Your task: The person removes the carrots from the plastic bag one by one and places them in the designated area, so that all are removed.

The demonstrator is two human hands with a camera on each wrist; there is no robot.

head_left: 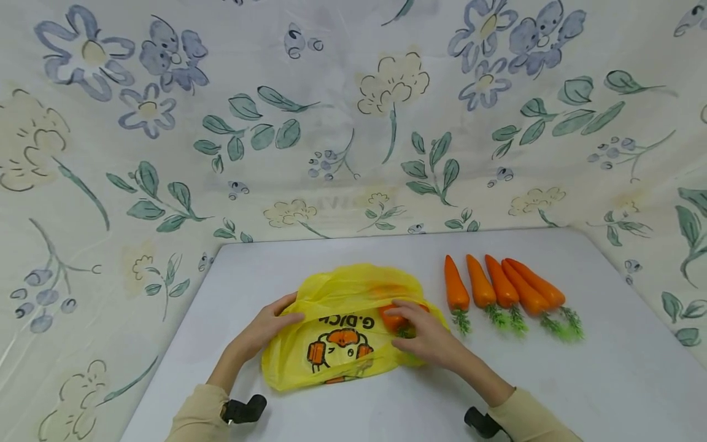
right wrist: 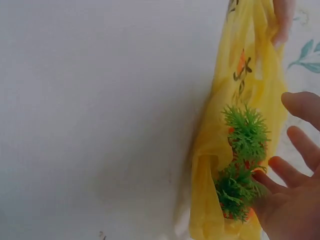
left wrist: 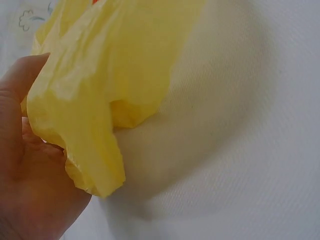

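A yellow plastic bag (head_left: 287,362) with a printed cartoon duck lies on the white table, its mouth towards the right. My left hand (head_left: 265,331) grips the bag's left side, thumb on top; the left wrist view shows the crumpled yellow plastic (left wrist: 95,115) between thumb and fingers. Inside the mouth are carrots (head_left: 393,319) with leafy green tops (right wrist: 246,132); the plastic partly hides their orange bodies. At that opening is my right hand (head_left: 429,341), its fingers spread and loosely bent beside the green tops, pinching nothing. Some fingertips touch or nearly touch the leaves.
To the right of the bag, several loose carrots (head_left: 456,291) lie in a row on the white table (head_left: 596,380), tips away from me. A flower-printed cloth (head_left: 353,123) rises behind the table. Black wrist devices (head_left: 245,409) stick out near both sleeves.
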